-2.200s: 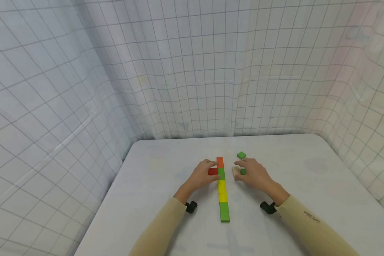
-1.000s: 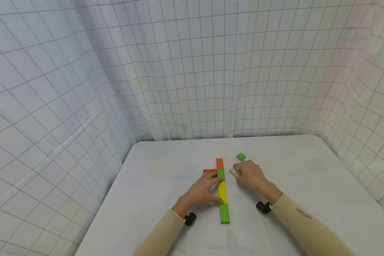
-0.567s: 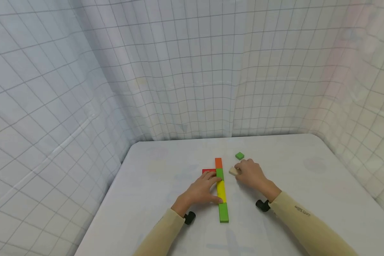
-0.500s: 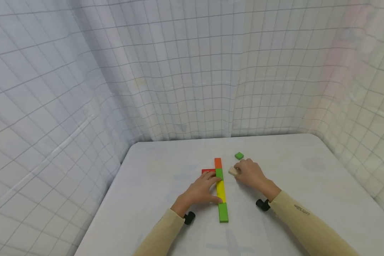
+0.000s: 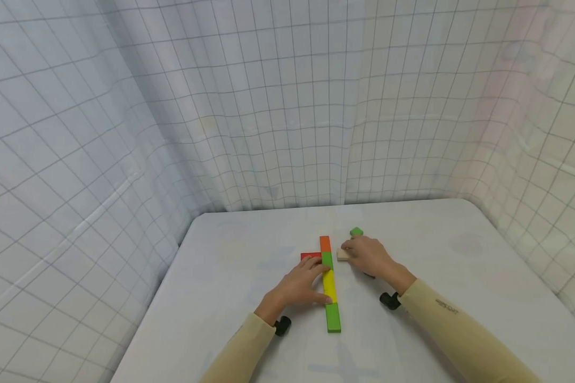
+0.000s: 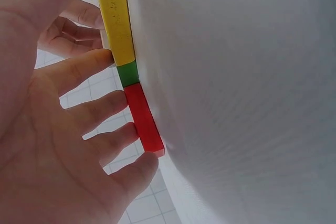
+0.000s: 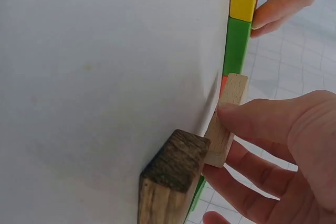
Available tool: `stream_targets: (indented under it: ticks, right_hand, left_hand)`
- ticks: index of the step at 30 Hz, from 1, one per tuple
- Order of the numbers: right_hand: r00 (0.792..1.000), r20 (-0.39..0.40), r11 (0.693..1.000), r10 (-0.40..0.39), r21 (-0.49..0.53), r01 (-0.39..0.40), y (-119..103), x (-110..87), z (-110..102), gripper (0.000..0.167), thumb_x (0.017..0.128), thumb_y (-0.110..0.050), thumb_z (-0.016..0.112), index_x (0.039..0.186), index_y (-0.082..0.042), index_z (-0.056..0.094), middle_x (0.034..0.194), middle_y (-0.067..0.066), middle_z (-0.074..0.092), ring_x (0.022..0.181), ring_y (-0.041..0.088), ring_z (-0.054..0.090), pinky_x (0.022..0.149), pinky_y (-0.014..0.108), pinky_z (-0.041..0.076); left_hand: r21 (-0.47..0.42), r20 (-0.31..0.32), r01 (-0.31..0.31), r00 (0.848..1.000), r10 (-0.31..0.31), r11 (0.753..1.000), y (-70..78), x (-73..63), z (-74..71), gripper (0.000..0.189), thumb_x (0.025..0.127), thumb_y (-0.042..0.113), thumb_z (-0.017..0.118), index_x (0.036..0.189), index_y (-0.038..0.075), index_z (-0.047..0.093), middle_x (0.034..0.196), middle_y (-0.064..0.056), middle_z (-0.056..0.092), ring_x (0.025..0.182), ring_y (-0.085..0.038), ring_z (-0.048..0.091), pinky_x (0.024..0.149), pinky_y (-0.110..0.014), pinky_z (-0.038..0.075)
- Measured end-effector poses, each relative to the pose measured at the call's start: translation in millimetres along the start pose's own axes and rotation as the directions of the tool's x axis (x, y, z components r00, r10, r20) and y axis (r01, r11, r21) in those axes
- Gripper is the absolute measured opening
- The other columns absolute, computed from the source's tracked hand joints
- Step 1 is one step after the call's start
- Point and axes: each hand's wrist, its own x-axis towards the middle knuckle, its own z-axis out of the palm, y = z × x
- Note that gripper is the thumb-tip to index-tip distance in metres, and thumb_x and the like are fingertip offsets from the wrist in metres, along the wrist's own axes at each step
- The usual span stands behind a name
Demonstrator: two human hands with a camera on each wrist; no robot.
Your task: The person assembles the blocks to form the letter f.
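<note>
A line of flat blocks stretches away on the table: orange (image 5: 325, 243), green (image 5: 327, 260), yellow (image 5: 329, 287) and a nearer green one (image 5: 333, 318). Against its left side lies a red block (image 5: 310, 256). My left hand (image 5: 297, 285) lies along that side with extended fingers; in the left wrist view its fingertips touch the yellow block (image 6: 115, 19) and red block (image 6: 144, 121). To the right of the line, my right hand (image 5: 371, 258) pinches a plain wooden block (image 7: 231, 98) between thumb and fingers, apart from the line in the head view.
Beyond my right hand sits a small green block (image 5: 356, 231), partly covered. A wooden block with a dark end (image 7: 176, 161) stands near the right hand in its wrist view. The white table (image 5: 239, 255) is surrounded by gridded white curtains (image 5: 268, 133).
My left hand has slid nearer along the line, uncovering more of the red block. The right hand has gripped the wooden block, turned it and brought it left towards the line.
</note>
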Motion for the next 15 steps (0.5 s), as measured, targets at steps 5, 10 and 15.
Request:
stream_targets:
  ticks: [5,10,15]
  right_hand:
    - [0.999,0.036,1.000,-0.007,-0.019,0.008,-3.6,3.7,3.8,0.022,0.095,-0.014,0.071,0.116,-0.010,0.075,0.103,0.003,0.068,0.086,0.020,0.064,0.071,0.036,0.055]
    - [0.998,0.059,0.999,0.008,-0.043,-0.005,-3.3,2.2,2.4,0.022,0.095,-0.014,0.070,0.116,-0.012,0.075,0.098,0.002,0.066,0.081,0.017,0.061,0.067,0.033,0.054]
    - [0.998,0.067,0.999,0.002,-0.054,0.002,-5.2,4.5,2.5,0.025,0.093,-0.015,0.072,0.118,-0.013,0.075,0.100,0.003,0.066,0.081,0.017,0.061,0.067,0.034,0.054]
  left_hand:
    - [-0.012,-0.002,-0.003,1.000,0.003,1.000,-1.4,-2.4,1.1,0.081,0.081,0.060,0.076,0.149,0.026,0.049,0.161,-0.001,0.031,0.146,-0.022,0.027,0.108,-0.052,0.041]
    - [-0.013,0.002,-0.020,1.000,0.020,1.000,0.3,-0.5,2.2,0.081,0.082,0.061,0.076,0.149,0.026,0.048,0.161,-0.001,0.031,0.146,-0.022,0.028,0.108,-0.050,0.041]
    - [-0.017,0.001,-0.012,1.000,0.012,1.000,2.2,-1.8,-1.2,0.082,0.081,0.059,0.077,0.149,0.024,0.048,0.160,-0.002,0.032,0.146,-0.024,0.029,0.106,-0.054,0.043]
